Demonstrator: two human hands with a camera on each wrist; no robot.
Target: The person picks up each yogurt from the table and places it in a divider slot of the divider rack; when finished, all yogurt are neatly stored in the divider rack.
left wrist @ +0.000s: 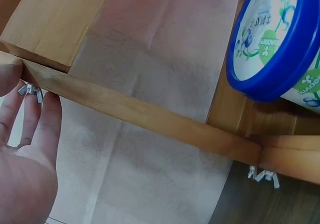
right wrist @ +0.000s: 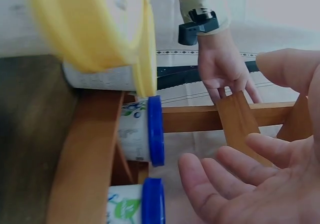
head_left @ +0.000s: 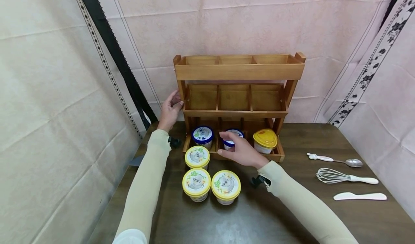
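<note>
A wooden three-tier rack point(head_left: 240, 72) stands at the back of the table. My left hand point(head_left: 171, 110) grips its left side post, thumb on one face and fingers by a wing nut point(left wrist: 31, 90) on the other. My right hand point(head_left: 243, 151), fingers loosely spread and holding nothing, is in front of the bottom tier. It partly hides a blue-lidded tub point(head_left: 236, 131) in the middle compartment. Another blue-lidded tub point(head_left: 202, 134) sits in the left compartment, and a tub with a plain yellow lid point(head_left: 265, 138) in the right one.
Three yellow-lidded tubs stand before the rack: one close to its left front point(head_left: 197, 156), two nearer me point(head_left: 196, 182) point(head_left: 226, 184). On the right lie a spoon point(head_left: 324, 158), a whisk point(head_left: 337, 176) and a white knife point(head_left: 360, 196). Cloth curtains point(head_left: 243, 27) hang behind.
</note>
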